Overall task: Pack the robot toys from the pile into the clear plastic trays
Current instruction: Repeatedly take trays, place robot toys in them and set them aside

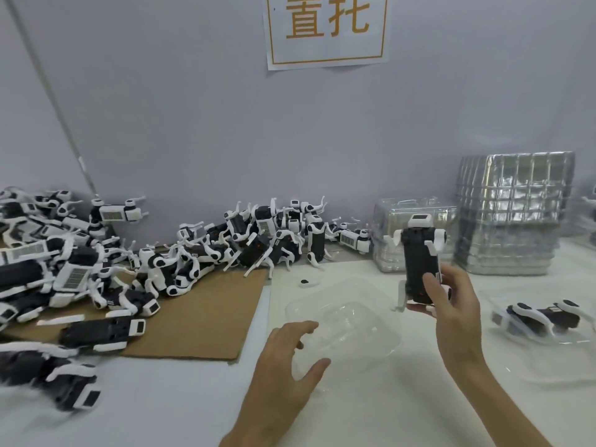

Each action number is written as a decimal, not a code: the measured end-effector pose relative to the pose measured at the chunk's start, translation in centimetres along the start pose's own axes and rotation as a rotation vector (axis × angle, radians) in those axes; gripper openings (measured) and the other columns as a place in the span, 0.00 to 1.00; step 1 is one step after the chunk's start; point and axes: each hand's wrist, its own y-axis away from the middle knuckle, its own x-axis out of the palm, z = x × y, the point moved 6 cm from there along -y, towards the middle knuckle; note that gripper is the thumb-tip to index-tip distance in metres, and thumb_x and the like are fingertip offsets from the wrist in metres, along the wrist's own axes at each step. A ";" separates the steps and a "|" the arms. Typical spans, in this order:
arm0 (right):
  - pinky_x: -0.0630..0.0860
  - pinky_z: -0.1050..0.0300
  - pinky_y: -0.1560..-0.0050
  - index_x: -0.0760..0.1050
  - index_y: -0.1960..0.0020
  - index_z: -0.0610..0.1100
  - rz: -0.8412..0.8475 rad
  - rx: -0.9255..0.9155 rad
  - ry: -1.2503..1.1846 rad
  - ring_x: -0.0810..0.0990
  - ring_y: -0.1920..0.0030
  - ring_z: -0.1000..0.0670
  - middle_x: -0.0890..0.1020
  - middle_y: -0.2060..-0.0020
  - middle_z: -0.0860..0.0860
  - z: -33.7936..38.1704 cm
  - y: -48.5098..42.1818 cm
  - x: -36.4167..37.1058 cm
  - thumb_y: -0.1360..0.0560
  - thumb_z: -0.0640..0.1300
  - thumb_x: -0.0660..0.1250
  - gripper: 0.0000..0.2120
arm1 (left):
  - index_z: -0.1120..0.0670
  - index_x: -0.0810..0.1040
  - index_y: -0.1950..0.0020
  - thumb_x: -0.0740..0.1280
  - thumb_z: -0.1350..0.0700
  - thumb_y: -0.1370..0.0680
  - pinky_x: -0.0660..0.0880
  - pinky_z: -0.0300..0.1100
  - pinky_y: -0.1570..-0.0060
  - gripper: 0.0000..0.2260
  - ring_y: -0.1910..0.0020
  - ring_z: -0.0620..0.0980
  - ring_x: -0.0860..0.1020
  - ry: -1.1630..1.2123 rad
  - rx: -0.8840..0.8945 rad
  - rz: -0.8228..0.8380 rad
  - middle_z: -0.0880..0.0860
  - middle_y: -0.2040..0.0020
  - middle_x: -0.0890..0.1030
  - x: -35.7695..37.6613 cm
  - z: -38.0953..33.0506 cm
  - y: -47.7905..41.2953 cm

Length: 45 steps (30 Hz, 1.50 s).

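While right hand (451, 312) grips toy (419, 256) upright, left hand (283, 366) splayed over tray (351, 301).

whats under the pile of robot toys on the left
A brown cardboard sheet lies under the pile of robot toys. Only its near right part shows; the toys cover the rest.

The robot toys (245, 243) piled on the left are smooth black and white plastic, the tray (342, 317) near the middle and the tall stacks of trays (512, 214) far right are clear, shiny plastic, the brown cardboard sheet (206, 317) looks dull and rough, and the white worktop (161, 398) is matt.
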 end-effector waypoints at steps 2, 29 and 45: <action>0.84 0.52 0.62 0.76 0.46 0.50 0.018 0.049 -0.024 0.86 0.58 0.45 0.82 0.55 0.50 -0.6 0.2 -0.2 0.19 0.43 0.65 0.04 | 0.35 0.71 0.36 0.64 0.48 0.20 0.70 0.28 0.48 0.14 0.49 0.44 0.78 0.046 0.072 -0.040 0.37 0.45 0.77 -0.1 -1.2 0.1; 0.84 0.49 0.61 0.78 0.49 0.44 0.175 0.206 -0.020 0.85 0.56 0.39 0.84 0.56 0.45 -0.9 1.5 1.2 0.22 0.42 0.70 0.03 | 0.47 0.79 0.39 0.64 0.53 0.20 0.71 0.49 0.34 0.10 0.33 0.42 0.71 -0.094 -0.045 -0.185 0.41 0.35 0.75 -1.6 0.7 0.1; 0.71 0.55 0.38 0.82 0.45 0.57 0.477 -0.098 0.480 0.78 0.47 0.58 0.83 0.52 0.59 1.1 2.9 2.7 0.28 0.41 0.77 0.16 | 0.35 0.69 0.34 0.63 0.37 0.24 0.69 0.41 0.33 0.18 0.31 0.32 0.68 0.096 -0.084 0.131 0.29 0.31 0.69 0.9 0.9 -0.1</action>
